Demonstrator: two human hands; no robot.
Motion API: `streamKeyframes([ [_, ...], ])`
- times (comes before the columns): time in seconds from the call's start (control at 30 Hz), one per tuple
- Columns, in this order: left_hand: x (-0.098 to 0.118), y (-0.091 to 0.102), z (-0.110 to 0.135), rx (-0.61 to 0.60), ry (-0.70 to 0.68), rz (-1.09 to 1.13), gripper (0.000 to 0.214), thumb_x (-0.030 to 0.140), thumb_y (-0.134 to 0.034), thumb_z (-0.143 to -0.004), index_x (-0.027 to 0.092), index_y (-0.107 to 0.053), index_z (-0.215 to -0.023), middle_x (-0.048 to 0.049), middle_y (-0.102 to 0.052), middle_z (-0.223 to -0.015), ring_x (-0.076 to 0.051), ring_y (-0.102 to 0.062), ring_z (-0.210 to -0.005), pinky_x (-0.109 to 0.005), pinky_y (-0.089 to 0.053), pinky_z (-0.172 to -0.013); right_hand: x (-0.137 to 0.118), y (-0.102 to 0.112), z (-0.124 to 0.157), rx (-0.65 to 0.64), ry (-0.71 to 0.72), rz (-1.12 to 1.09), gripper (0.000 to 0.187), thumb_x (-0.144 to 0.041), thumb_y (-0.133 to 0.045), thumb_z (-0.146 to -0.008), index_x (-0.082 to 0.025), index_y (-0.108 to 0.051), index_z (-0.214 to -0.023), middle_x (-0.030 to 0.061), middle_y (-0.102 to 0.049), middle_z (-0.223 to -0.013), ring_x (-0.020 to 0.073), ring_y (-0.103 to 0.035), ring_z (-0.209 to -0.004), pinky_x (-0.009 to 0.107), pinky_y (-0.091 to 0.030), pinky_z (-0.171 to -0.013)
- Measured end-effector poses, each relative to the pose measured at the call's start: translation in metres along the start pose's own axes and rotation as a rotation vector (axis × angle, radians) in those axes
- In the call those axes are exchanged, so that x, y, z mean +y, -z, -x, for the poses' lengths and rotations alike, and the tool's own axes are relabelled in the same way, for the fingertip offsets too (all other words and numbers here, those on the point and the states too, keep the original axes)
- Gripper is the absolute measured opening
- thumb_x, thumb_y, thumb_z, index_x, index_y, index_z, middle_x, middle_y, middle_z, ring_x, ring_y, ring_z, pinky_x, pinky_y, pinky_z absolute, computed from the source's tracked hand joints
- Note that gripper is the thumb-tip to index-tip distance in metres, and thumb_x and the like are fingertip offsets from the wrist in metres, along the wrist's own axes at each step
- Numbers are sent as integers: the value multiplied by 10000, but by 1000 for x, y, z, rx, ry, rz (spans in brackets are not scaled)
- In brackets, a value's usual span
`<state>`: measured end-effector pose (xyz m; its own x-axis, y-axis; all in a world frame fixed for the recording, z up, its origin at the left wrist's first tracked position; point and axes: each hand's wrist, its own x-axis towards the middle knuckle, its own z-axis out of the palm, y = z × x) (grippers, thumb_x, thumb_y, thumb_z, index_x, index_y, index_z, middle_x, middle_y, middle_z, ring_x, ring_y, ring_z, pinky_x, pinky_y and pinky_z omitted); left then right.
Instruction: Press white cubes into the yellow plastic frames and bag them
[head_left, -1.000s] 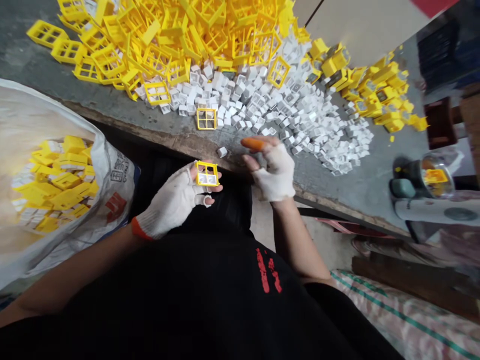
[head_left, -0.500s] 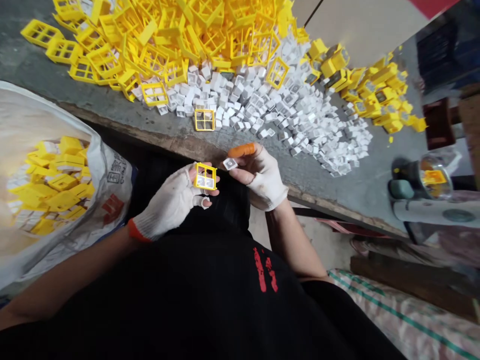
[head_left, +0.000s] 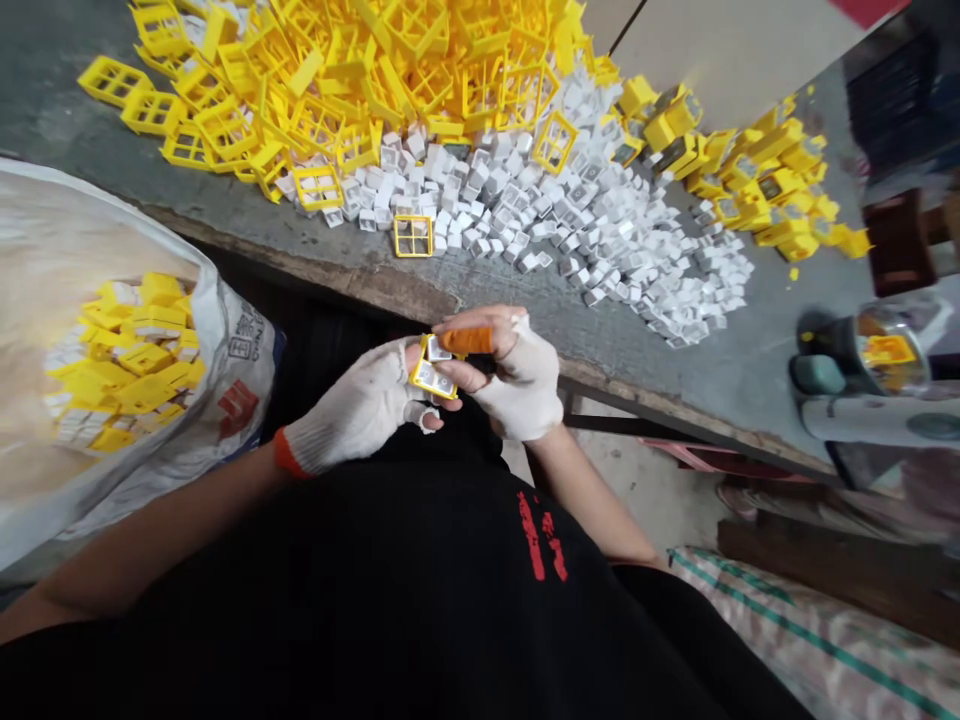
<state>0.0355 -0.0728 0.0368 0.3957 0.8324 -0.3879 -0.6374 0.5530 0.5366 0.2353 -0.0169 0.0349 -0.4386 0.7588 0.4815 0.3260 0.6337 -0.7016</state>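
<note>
My left hand (head_left: 360, 410), in a white fingerless glove, holds a small yellow four-cell frame (head_left: 431, 372) with white square inserts in it, just above my lap. My right hand (head_left: 510, 375), also gloved and with an orange cot on one finger, is pressed against the top of the same frame; the small white square it carried is hidden under its fingers. Both hands meet at the table's front edge (head_left: 375, 285).
A heap of yellow frames (head_left: 360, 80) and a spread of white square pieces (head_left: 570, 220) cover the grey table. Filled yellow pieces (head_left: 757, 170) lie at the far right. An open white sack (head_left: 225, 370) holding assembled pieces stands on my left. A jar (head_left: 877, 355) sits at right.
My right hand took a white square from the table edge and brought it left onto the frame. My left hand tilted the frame and the two hands closed together.
</note>
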Motion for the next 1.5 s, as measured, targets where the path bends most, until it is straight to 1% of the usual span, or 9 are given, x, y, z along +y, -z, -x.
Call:
streamKeyframes([
  [0.13, -2, 5, 1, 27, -5, 3, 249, 342, -870, -945, 202, -795, -1137, -74, -791, -999, -223, -763, -807, -293, -594, -605, -4, -3, 0, -115, 66, 142, 397, -574, -551, -1126, -304, -841, -1105, 67, -866, -1198, 287, -779, -1101, 508, -573, -1018],
  [0.3, 0, 3, -3, 69, 10, -32, 267, 328, -892, -915, 213, -794, -1136, -75, -797, -1011, -224, -773, -811, -288, -619, -608, 2, 8, 4, -231, 20, 190, 321, -531, -611, -1111, -318, -850, -1128, 49, -844, -1307, 264, -761, -1130, 467, -585, -1019],
  [0.47, 3, 2, -8, 134, 6, -80, 291, 391, -845, -933, 196, -798, -1143, -133, -814, -1104, -250, -789, -819, -303, -609, -601, 65, 57, -12, 204, -208, 362, 247, -386, -631, -1058, -283, -822, -1177, 80, -836, -1175, 311, -742, -1138, 560, -574, -1063],
  [0.57, 3, 4, -10, 164, -32, -93, 292, 392, -838, -927, 194, -795, -1135, -149, -815, -1129, -252, -778, -823, -302, -597, -597, 111, 77, -30, 172, -414, 624, 257, -284, -759, -932, -254, -803, -1184, 140, -807, -1187, 396, -680, -1209, 688, -509, -1081],
  [0.7, 5, 2, -11, 169, -43, -99, 329, 392, -905, -858, 186, -806, -1095, -142, -814, -1108, -249, -766, -823, -293, -588, -597, 136, 75, -47, 79, -423, 734, 288, -277, -888, -834, -277, -790, -1105, 140, -810, -1121, 446, -604, -1258, 748, -446, -1084],
  [0.93, 6, 3, -12, 183, -45, -65, 282, 391, -838, -897, 180, -794, -1079, -123, -807, -1034, -224, -749, -761, -296, -594, -602, 109, 71, -26, 49, -352, 623, 239, -319, -815, -905, -295, -811, -1143, 101, -822, -1073, 382, -683, -1133, 650, -472, -1065],
  [1.2, 4, -6, -18, 204, 109, -9, 291, 388, -547, -1078, 155, -721, -1078, -132, -788, -912, -240, -726, -675, -301, -531, -532, 27, 51, -3, -281, 60, 248, 283, -515, -647, -1093, -322, -849, -1136, 54, -866, -1138, 281, -752, -1011, 502, -534, -1025],
  [1.37, 8, -2, -9, 115, 239, -14, 325, 319, -466, -1115, 133, -723, -1044, -139, -782, -829, -235, -727, -624, -291, -540, -521, 12, 43, -15, -478, 265, 217, 417, -463, -487, -1176, -274, -853, -1114, 60, -877, -1144, 250, -770, -1089, 463, -518, -980],
  [1.5, 12, 12, -3, 30, 291, -28, 224, 322, -630, -1060, 129, -739, -1035, -144, -802, -834, -237, -745, -605, -290, -559, -513, 10, 44, -20, -541, 507, 380, 348, -354, -478, -1192, -311, -820, -1242, 34, -846, -1343, 223, -721, -1215, 448, -452, -972],
])
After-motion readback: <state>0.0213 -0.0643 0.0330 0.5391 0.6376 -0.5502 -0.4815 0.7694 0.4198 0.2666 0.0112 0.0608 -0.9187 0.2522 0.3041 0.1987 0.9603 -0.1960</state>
